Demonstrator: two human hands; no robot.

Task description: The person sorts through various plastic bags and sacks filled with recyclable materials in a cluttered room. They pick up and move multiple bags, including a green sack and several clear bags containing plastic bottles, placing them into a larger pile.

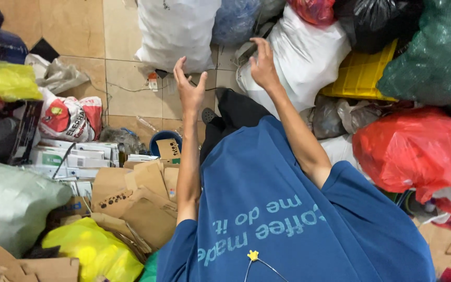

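Observation:
Both my arms reach forward over my blue shirt (288,219). My left hand (189,86) is raised with fingers apart and holds nothing, just below a large white sack (176,31). My right hand (263,65) is also up, fingers loosely curled and empty, in front of another white bag (309,52). Neither hand clearly touches a bag.
Flattened brown cardboard (142,203) and white boxes (74,156) lie at left beside yellow bags (92,250). A yellow crate (361,73), a red bag (413,149), a green mesh sack (437,57) and black bags (377,21) crowd the right. Tiled floor (79,31) shows behind.

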